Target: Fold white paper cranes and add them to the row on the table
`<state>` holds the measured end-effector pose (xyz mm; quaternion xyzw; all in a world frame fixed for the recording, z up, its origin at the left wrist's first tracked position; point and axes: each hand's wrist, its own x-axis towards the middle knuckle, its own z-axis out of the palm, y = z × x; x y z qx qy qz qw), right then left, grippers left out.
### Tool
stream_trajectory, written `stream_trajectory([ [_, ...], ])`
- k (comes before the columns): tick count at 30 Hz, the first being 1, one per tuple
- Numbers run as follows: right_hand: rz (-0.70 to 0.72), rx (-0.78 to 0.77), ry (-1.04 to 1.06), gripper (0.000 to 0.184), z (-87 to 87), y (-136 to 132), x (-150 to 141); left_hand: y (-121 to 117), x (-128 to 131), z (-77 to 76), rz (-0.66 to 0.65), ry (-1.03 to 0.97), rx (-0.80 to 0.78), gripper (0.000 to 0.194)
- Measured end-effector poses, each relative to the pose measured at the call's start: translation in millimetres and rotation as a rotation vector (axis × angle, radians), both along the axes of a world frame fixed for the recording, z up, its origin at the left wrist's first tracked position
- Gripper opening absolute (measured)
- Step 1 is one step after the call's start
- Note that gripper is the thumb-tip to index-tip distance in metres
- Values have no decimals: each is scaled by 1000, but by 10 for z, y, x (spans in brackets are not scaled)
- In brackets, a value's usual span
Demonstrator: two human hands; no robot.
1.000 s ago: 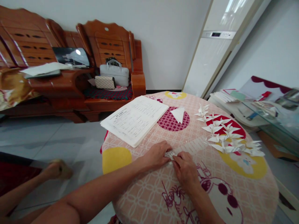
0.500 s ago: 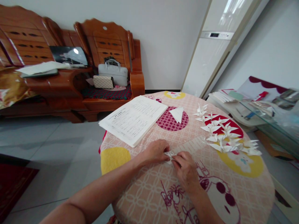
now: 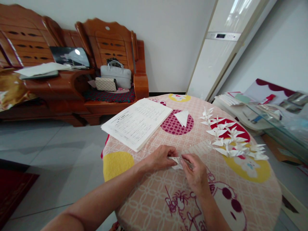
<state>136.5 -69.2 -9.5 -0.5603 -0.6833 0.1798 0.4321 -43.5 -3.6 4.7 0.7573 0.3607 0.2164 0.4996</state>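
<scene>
1. Folded paper (image 3: 176, 163): small, white, over the near middle of the table (image 3: 149, 199), between both hands; can't tell if it touches the cloth.
2. Left hand (image 3: 161, 158): near middle of the table, thumb and index pinching the paper's left end; other fingers curled, pressed together, partly hidden.
3. Right hand (image 3: 196, 173): near middle of the table, thumb and index pinching the paper's right end; other fingers bent, can't tell how close together.
4. Clear strip (image 3: 199, 148): flat on the table, right of its middle.
5. Paper stack (image 3: 137, 123): table's far left, print on top sheet.
6. Paper triangle (image 3: 183, 118): table's far middle, on a purple circle.
7. Paper cranes (image 3: 218, 131): grouped, table's right side.
8. Wooden chair (image 3: 112, 37): beyond table's far left; grey bag (image 3: 121, 77) and small purse (image 3: 105, 84) on it.
9. Tall white cabinet (image 3: 204, 69): behind table, to the right.
</scene>
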Motion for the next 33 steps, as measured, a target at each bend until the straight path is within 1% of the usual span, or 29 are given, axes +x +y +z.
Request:
stream_trajectory([
  [3,108,-273,178,22,4,11,25,-17,9,-4,-7,-54,-40,14],
  [4,122,-345,240,24,6,13,32,-20,13,-4,-13,-63,-46,14],
  [6,123,-438,349,27,8,14,42,-25,20,-4,-24,-77,-51,16],
  [10,72,-496,492,29,2,12,46,-27,38,-6,-24,-123,-86,21],
  [13,45,-523,535,32,-5,10,39,-33,52,3,-26,-138,-106,24],
  [15,53,-538,532,32,-1,5,30,-45,60,22,-32,-129,-98,26],
  [19,75,-493,479,29,21,-11,11,-74,74,60,-37,-109,-60,28],
  [23,109,-470,418,28,32,-8,26,-72,61,55,-39,-89,-35,33],
  [25,142,-452,344,27,32,1,47,-66,42,50,-46,-63,0,34],
  [27,165,-407,246,25,29,8,67,-68,22,55,-54,-21,70,33],
  [30,172,-266,84,20,25,10,77,-83,6,70,-100,37,196,34],
  [33,165,-37,-63,17,35,19,64,-92,19,72,-122,89,335,40],
])
